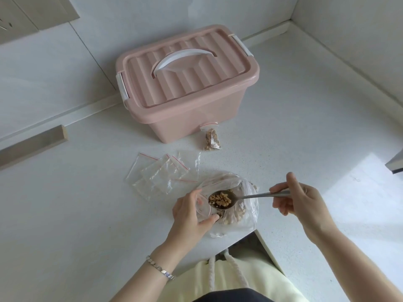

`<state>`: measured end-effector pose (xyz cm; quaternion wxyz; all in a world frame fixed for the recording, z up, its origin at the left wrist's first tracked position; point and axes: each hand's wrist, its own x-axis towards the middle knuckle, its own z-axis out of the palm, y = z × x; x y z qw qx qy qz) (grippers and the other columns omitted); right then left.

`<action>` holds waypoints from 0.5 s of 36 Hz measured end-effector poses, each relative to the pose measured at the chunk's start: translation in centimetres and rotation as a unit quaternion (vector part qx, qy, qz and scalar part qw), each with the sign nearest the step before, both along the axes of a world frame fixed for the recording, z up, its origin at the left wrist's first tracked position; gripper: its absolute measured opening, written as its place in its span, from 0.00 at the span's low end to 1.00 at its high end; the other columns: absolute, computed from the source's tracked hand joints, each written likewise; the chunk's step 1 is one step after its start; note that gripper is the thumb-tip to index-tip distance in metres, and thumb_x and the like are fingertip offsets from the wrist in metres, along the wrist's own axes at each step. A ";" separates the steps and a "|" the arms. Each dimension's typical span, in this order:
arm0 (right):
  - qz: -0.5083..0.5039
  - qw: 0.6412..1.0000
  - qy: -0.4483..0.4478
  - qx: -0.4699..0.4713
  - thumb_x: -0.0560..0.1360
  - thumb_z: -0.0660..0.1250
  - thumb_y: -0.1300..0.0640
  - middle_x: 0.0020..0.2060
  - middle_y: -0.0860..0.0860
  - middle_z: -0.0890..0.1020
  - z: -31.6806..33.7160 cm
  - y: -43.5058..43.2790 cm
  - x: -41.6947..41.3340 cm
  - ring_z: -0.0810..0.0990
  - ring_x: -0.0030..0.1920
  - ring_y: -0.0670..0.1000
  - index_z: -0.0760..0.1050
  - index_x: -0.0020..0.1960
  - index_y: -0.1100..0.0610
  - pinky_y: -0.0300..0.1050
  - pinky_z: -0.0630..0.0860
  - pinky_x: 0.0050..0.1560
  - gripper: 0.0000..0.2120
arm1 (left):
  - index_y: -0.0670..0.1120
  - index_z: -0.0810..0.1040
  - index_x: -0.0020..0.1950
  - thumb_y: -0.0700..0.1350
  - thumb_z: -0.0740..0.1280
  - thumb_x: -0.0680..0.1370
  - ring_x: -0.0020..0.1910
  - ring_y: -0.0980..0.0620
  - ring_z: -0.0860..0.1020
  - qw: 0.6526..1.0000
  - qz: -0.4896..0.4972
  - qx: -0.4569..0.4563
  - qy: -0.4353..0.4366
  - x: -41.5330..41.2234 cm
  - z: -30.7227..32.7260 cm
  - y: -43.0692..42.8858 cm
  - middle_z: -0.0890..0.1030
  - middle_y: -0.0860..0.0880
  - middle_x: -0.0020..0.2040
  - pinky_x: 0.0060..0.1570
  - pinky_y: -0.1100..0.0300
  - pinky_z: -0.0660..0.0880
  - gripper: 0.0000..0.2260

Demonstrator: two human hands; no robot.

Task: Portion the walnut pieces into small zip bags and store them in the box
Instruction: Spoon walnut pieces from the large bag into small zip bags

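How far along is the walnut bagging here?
Done: one filled bag lies beside the pink box. In hand: the left hand holds a small bag open over the large walnut bag while the right hand holds a loaded spoon beside it. Left: several empty bags lie waiting, and the box lid is on, so the filled bag is not stored yet.

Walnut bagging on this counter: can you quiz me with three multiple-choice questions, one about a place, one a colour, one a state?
1. Where is the filled zip bag, relative to the box? A. on top of it B. on the counter in front of it C. inside it
2. What colour is the box? A. pink B. blue C. green
3. How is the spoon? A. empty B. lying on the counter C. loaded with walnut pieces
1 B: it lies at the box's front. 2 A: its walls are pink. 3 C: the right hand holds it heaped.
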<state>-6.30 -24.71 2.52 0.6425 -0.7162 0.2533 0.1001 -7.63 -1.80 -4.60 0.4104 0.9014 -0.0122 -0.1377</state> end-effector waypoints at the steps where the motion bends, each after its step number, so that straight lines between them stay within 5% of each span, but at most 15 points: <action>1: 0.012 1.000 -0.013 -0.011 0.80 0.53 0.50 0.24 0.56 0.79 0.5 0.5 0.1 0.73 0.25 0.50 0.78 0.36 0.62 0.40 0.71 0.27 0.23 | 0.48 0.63 0.66 0.50 0.71 0.72 0.52 0.61 0.60 1.000 -0.007 0.003 -0.002 0.0 0.2 -0.1 0.68 0.56 0.52 0.61 0.64 0.59 0.27; 6: 0.137 0.981 -0.071 -0.118 0.77 0.57 0.48 0.26 0.54 0.80 1.8 3.3 -0.1 0.74 0.25 0.46 0.80 0.37 0.57 0.42 0.74 0.32 0.19 | 0.47 0.65 0.64 0.51 0.70 0.73 0.54 0.64 0.57 0.999 -0.029 0.020 -0.004 0.1 0.6 -0.5 0.64 0.59 0.55 0.67 0.57 0.60 0.24; 10: 0.232 0.928 -0.172 -0.237 0.74 0.54 0.39 0.25 0.44 0.77 2.0 4.3 -0.9 0.76 0.31 0.44 0.80 0.37 0.54 0.35 0.71 0.34 0.24 | 0.47 0.68 0.60 0.50 0.71 0.72 0.50 0.64 0.59 1.000 -0.007 0.008 -0.028 0.2 0.8 -0.5 0.66 0.63 0.49 0.64 0.58 0.62 0.21; 18: 0.103 0.958 -0.198 -0.180 0.70 0.54 0.39 0.30 0.47 0.80 1.7 1.8 -1.2 0.76 0.28 0.46 0.77 0.34 0.45 0.34 0.72 0.30 0.17 | 0.60 0.66 0.49 0.53 0.67 0.70 0.58 0.63 0.67 0.996 0.031 -0.048 -0.075 -0.4 0.5 1.0 0.71 0.62 0.52 0.60 0.60 0.66 0.13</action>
